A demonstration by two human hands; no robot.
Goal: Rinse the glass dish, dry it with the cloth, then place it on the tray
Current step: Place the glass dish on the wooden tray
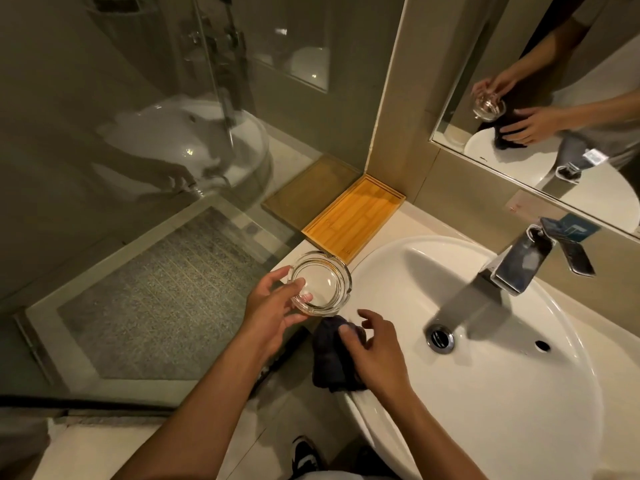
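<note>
A round clear glass dish (322, 282) is held in my left hand (273, 306), fingers gripping its near rim, just left of the sink's rim and above the counter edge. A dark cloth (329, 358) lies draped over the sink's left rim. My right hand (374, 351) rests on the cloth, its fingers spread and the thumb pressing the fabric. The wooden tray (353, 216) sits on the counter in the corner, just beyond the dish, with nothing on it.
A white sink (485, 393) fills the right side, with a chrome faucet (519, 261) and drain (440, 337). A mirror (554, 98) hangs above. A glass shower partition (138, 168) stands to the left, floor below.
</note>
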